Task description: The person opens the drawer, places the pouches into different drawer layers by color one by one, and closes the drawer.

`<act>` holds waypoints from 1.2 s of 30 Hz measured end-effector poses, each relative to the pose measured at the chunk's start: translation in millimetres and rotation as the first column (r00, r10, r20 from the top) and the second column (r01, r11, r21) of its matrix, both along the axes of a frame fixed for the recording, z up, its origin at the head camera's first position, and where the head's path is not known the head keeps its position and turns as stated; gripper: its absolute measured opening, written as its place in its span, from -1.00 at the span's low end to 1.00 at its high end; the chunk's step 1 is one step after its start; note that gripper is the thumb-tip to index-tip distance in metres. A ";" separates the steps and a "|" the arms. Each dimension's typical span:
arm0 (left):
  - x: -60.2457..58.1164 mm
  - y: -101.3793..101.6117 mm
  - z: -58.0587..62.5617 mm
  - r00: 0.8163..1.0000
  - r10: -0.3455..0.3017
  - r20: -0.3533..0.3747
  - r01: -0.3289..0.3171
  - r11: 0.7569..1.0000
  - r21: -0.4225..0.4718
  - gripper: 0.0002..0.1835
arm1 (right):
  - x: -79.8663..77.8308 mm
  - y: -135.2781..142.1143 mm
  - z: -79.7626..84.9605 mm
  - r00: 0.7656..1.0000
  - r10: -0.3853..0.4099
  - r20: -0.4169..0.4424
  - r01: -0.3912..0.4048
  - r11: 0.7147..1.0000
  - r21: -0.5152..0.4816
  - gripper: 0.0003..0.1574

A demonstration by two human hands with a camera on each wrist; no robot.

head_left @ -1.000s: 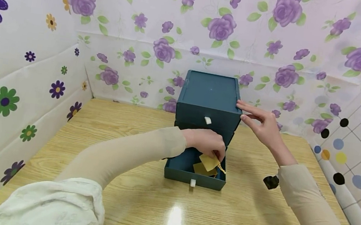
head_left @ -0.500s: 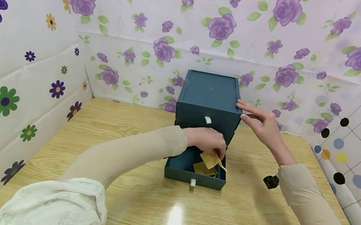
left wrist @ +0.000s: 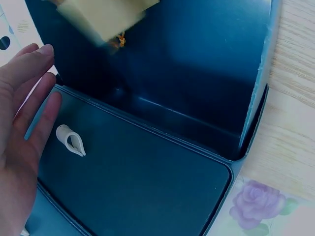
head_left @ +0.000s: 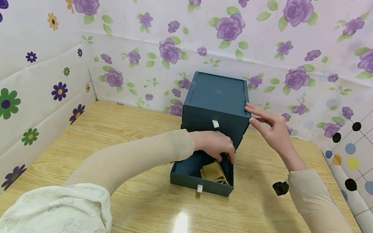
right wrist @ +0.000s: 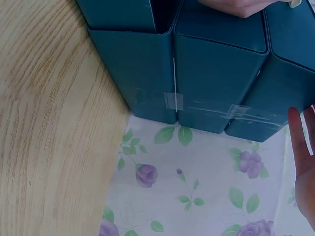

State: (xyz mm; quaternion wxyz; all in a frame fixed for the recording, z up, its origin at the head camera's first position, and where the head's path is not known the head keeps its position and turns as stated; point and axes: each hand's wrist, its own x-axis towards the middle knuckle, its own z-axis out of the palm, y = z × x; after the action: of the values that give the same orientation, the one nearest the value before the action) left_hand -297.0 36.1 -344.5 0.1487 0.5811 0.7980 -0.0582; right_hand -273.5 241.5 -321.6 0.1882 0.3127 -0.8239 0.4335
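Observation:
My left hand [head_left: 216, 145] hovers over the pulled-out bottom drawer [head_left: 183, 179] of a dark blue drawer stack [head_left: 218, 93]. Its fingers [left wrist: 42, 120] are spread loosely and hold nothing. Small gold drawstring pouches [head_left: 214, 171] lie overlapping in the drawer's front right part. In the left wrist view one pouch [left wrist: 106, 22] is blurred, apart from the hand. My right hand [head_left: 272, 131] rests its straight fingertips on the upper right side of the stack. The right wrist view shows its fingers [right wrist: 298, 130] against the stack's side wall.
White pull tabs [head_left: 215, 124] stick out from the drawer fronts. Clear tape [right wrist: 231, 115] joins the stacked units. Flowered cloth [head_left: 137, 63] hangs behind the wooden table [head_left: 126, 210], with patterned cloth at both sides. A small black device [head_left: 280, 188] sits by the right sleeve.
My left hand has let go of the gold pouch it pinched, and the pouch has dropped onto the other in the drawer. The right hand has stayed in place.

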 end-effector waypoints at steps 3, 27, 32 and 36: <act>-0.3 -0.6 0.0 1.000 0.012 0.019 -0.012 1.000 -0.008 -0.54 | -1.0 1.0 -0.9 1.000 0.000 0.004 0.000 1.000 -0.004 -0.54; 2.1 -13.9 -8.6 0.992 0.050 0.120 -0.062 0.994 0.094 -0.51 | 1.6 -1.1 1.8 1.000 0.008 -0.008 -0.008 1.000 -0.011 -0.56; 6.2 -21.4 -6.0 0.986 0.076 0.151 -0.096 0.987 0.129 -0.52 | 1.0 -0.8 1.1 1.000 0.007 -0.005 -0.007 1.000 -0.012 -0.56; 9.9 -27.7 -5.1 0.984 0.089 0.156 -0.113 0.983 0.147 -0.54 | 0.4 -0.3 0.5 1.000 0.006 -0.001 -0.006 1.000 -0.013 -0.56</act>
State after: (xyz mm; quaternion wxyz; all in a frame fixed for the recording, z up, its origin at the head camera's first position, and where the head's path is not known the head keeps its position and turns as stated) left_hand -287.1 8.4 -349.6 0.1650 0.5524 0.8152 0.0553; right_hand -273.1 241.2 -321.1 0.1894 0.3143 -0.8201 0.4391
